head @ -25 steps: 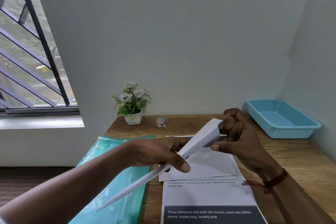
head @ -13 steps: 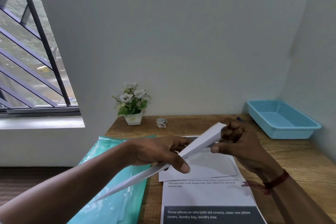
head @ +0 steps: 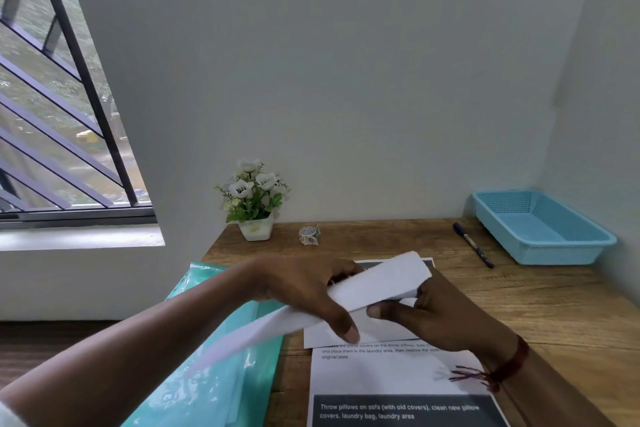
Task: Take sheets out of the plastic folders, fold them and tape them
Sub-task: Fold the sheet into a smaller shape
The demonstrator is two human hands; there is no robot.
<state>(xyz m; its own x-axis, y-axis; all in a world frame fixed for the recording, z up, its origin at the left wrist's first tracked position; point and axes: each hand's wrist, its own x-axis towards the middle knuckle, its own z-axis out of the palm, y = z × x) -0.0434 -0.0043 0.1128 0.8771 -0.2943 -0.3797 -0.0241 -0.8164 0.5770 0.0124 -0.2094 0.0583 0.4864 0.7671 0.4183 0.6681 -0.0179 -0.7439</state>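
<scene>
white sheet (head: 377,282), teal folders (head: 214,388), blue tray (head: 540,253)

Soft daylight from the barred window (head: 52,149) on the left lights the wall (head: 346,62) evenly. Shadows on the wooden desk (head: 519,305) are faint. The folded sheet (head: 381,282) blurs at its near tip, the plastic folder (head: 207,392) shows glare, and straight lines bend towards the edges.

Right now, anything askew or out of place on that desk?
The teal plastic folder hangs over the desk's left edge and could slip. The left hand and right hand hold the folded sheet aloft; nothing looks spilled or torn.
</scene>
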